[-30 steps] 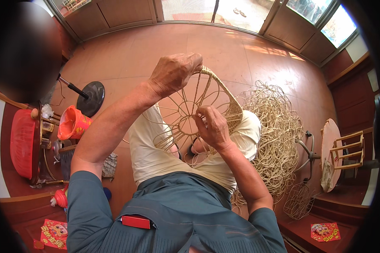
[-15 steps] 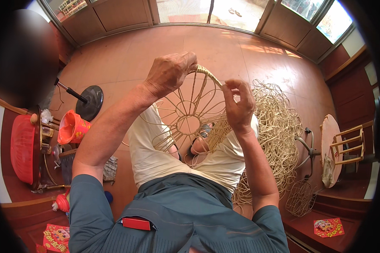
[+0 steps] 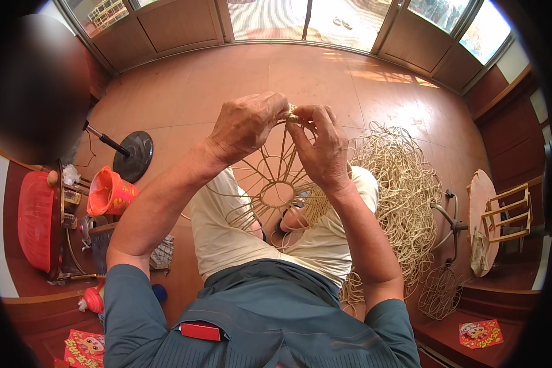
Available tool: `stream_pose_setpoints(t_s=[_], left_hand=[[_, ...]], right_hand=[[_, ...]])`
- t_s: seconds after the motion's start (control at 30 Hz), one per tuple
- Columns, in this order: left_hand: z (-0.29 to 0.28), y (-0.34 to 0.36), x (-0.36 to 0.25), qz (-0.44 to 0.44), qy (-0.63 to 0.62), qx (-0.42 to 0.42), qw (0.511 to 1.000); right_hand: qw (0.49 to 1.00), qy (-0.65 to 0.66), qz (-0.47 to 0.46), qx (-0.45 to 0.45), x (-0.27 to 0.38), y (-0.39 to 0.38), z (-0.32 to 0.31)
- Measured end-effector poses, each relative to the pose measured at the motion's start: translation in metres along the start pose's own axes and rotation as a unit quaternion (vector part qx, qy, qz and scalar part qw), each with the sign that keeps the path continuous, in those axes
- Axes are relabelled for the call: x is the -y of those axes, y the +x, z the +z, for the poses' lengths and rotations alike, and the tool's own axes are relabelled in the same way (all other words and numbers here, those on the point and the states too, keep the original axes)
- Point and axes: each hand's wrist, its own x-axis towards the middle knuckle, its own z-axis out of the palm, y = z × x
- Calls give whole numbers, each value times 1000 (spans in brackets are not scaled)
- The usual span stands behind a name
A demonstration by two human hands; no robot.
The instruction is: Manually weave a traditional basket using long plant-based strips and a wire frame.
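Between my knees stands a round basket frame (image 3: 316, 205) of thin spokes running out from a central ring, partly woven with pale straw-coloured cord at its right side. My left hand (image 3: 245, 126) is closed on the frame's cord-wrapped rim at the far side. Right beside it, my right hand (image 3: 322, 147) pinches at the same rim, thumb and fingers pressed together. The fingertips partly hide the wrapped stretch between them. To the right of my leg lies a big tangled heap of the same cord (image 3: 402, 190).
To the left are a round black stand base (image 3: 133, 156), an orange-red bucket (image 3: 109, 191) and a red plastic basket (image 3: 35, 221). On the right stand a small wooden chair (image 3: 508, 216) and a wire frame (image 3: 440, 291). Glazed doors (image 3: 181, 30) line the far side.
My right hand has moved left along the rim, close against my left hand. Both hands and the basket frame sit slightly nearer to me.
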Motion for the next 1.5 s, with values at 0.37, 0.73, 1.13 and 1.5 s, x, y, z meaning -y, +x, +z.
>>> stream_pose_setpoints(t_s=[0.37, 0.73, 1.13, 1.5], left_hand=[[-19, -12, -22, -16, -41, 7, 999], [-57, -20, -49, -270, -310, 107, 906], [-53, -22, -40, -314, -331, 177, 872], [-57, -16, -41, -274, -280, 203, 897]], right_hand=[[999, 35, 14, -12, 18, -12, -3], [993, -6, -115, -3, 37, -47, -27], [991, -27, -125, 40, 43, -48, -39], [992, -33, -102, 65, 44, -47, -46]])
